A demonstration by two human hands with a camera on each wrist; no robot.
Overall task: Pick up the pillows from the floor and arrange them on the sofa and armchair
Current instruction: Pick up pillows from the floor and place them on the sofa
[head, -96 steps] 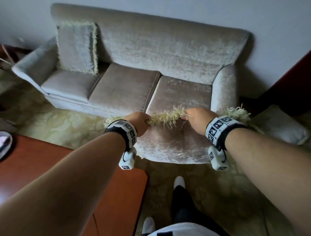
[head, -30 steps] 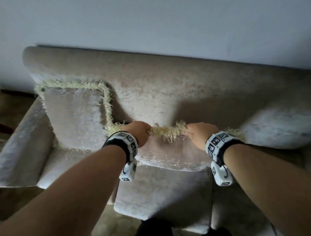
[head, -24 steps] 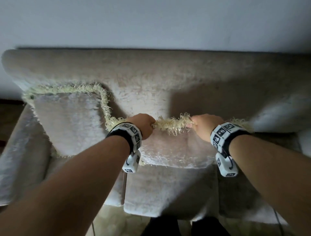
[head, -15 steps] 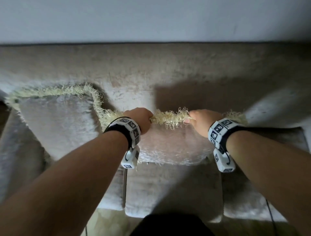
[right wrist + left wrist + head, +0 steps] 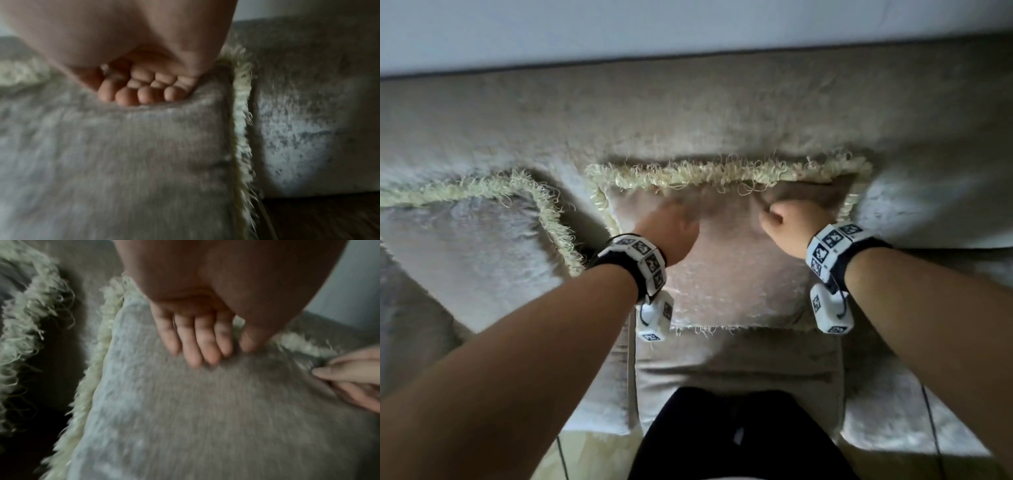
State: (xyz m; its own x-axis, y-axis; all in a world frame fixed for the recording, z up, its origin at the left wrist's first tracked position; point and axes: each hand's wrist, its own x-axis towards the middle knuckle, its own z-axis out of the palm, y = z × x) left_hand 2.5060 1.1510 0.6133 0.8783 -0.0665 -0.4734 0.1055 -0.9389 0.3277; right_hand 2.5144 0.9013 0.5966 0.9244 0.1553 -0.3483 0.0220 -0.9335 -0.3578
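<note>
Pillow (image 5: pixel 726 274) is down now, propped against the sofa (image 5: pixel 688 113) backrest! Left hand (image 5: pixel 671 233) has let go, fingers (image 5: pixel 197 344) straight, together, pressing; right hand (image 5: pixel 791 222) curled, knuckling it. 2 placed.

Sofa (image 5: pixel 688 120) is showing plain beige-grey velvet with a pale sheen in patches. Middle pillow (image 5: pixel 729 274) is matching it, same beige-grey plush, edged in a cream-yellow shaggy fringe (image 5: pixel 722 171). Left pillow (image 5: pixel 465 246) is reading lighter, silvery grey, with the same cream fringe. Wristbands (image 5: pixel 640 260) are showing black straps with white blocks carrying black-and-white square marker patterns. Wall (image 5: pixel 688 24) is looking pale blue-grey. Trousers (image 5: pixel 729 438) are showing black.
</note>
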